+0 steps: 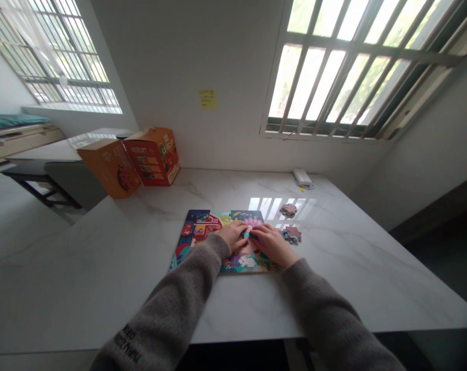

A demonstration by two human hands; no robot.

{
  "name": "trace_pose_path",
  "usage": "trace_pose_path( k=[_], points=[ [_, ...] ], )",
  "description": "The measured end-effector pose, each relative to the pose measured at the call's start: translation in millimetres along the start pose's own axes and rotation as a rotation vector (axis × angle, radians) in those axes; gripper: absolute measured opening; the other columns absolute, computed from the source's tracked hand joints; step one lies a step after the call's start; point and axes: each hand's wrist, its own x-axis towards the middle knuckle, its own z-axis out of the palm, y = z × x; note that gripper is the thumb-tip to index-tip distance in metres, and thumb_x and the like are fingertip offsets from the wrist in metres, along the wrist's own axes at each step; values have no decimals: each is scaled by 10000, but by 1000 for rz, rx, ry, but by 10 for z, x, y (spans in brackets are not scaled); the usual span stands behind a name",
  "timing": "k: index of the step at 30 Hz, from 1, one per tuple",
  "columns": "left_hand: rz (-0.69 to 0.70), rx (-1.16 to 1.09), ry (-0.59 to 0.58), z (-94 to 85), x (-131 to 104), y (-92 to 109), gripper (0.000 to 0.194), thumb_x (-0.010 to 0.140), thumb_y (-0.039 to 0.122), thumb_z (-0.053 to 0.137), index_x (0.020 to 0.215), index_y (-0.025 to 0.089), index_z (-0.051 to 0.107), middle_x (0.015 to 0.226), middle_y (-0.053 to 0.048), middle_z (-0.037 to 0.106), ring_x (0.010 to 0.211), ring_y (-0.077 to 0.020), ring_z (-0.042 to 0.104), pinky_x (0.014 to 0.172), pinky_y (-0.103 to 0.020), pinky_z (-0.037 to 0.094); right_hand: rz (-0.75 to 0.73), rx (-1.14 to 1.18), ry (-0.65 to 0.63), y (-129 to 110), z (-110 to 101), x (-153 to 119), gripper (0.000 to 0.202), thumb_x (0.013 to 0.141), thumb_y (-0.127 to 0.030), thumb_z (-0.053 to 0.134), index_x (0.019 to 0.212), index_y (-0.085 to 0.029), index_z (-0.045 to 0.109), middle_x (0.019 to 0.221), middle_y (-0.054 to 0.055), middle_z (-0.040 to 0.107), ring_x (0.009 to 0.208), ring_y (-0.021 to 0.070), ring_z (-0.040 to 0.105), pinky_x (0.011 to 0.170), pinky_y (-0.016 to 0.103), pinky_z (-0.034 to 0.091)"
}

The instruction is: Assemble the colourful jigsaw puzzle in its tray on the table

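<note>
Puzzle (206,232) beneath both hands (271,241).

Both hands (252,239) together, fingers bent.

Hands: two, one left hand (234,235), one right hand (272,244). Grey sleeves: two, one left sleeve (190,273), one right sleeve (320,299). Puzzle board (202,234): one. Loose-piece piles: two, one far pile (288,209), one near pile (293,233); pieces in each too small to count. Cardboard boxes: two, one orange box (112,167), one red-orange box (154,157). Yellow note (207,99): one. White device (302,178): one. Barred windows: two, one left window (73,51), one right window (334,72).
</note>
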Motion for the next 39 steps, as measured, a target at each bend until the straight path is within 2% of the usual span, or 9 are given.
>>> trace_pose_path(
  k=[7, 14, 18, 21, 24, 32, 35, 39],
  points=[
    [4, 8, 1, 8, -8, 6, 301, 867, 272, 620, 1142, 151, 643, 1262, -137, 605, 1212, -255, 555, 1106, -391, 438, -21, 13, -2, 3, -25, 0, 237, 953, -207, 567, 1139, -270, 699, 1111, 78, 693, 1044, 229, 595, 918, 385, 518],
    [3, 12, 8, 38, -20, -28, 261, 852, 244, 618, 1105, 183, 637, 1255, -115, 601, 1206, -249, 555, 1091, -392, 446, 56, 5, -8, -21, -10, -5, 210, 924, -212, 606, 1093, -270, 717, 1066, 78, 666, 1004, 233, 588, 889, 378, 508],
    [12, 11, 18, 61, -26, -41, 269, 859, 246, 604, 1116, 170, 627, 1243, -117, 600, 1193, -242, 559, 1081, -373, 451, 76, 138, 30, 15, -34, -47, 291, 942, -123, 491, 1115, -241, 693, 1056, 77, 669, 989, 213, 603, 893, 364, 509],
    [19, 16, 17, 67, -27, -51, 273, 866, 256, 601, 1123, 169, 624, 1243, -113, 599, 1190, -238, 560, 1079, -368, 452, 91, 188, 52, 46, -58, -81, 358, 898, -33, 432, 1026, -219, 710, 1024, 74, 677, 969, 206, 600, 903, 365, 509],
    [17, 27, 11, 64, -27, -55, 271, 865, 253, 599, 1122, 167, 625, 1250, -114, 597, 1195, -241, 557, 1080, -374, 452, 83, 173, 33, 39, -75, -90, 388, 855, 8, 432, 980, -217, 722, 991, 69, 686, 976, 216, 579, 909, 373, 506],
    [31, 33, 34, 109, -38, -29, 292, 859, 242, 598, 1142, 176, 629, 1263, -115, 601, 1218, -250, 548, 1089, -387, 447, 85, 154, 36, 21, -50, -98, 392, 847, 30, 451, 993, -223, 713, 987, 60, 681, 966, 216, 571, 898, 363, 501],
    [51, 33, 91, 43, -40, -23, 324, 854, 210, 591, 1172, 158, 628, 1253, -127, 610, 1197, -254, 561, 1072, -392, 458, 82, 161, 42, 23, -33, -112, 363, 878, -5, 463, 1015, -235, 709, 1003, 59, 683, 970, 215, 581, 895, 367, 503],
    [4, 77, 292, -219, -88, -44, 261, 891, 216, 541, 1123, 166, 652, 1116, -110, 662, 1084, -255, 600, 987, -411, 487, 94, 176, 111, 32, -87, -126, 328, 919, -77, 452, 1079, -230, 694, 1064, 80, 676, 1010, 227, 590, 914, 396, 501]
  ],
)
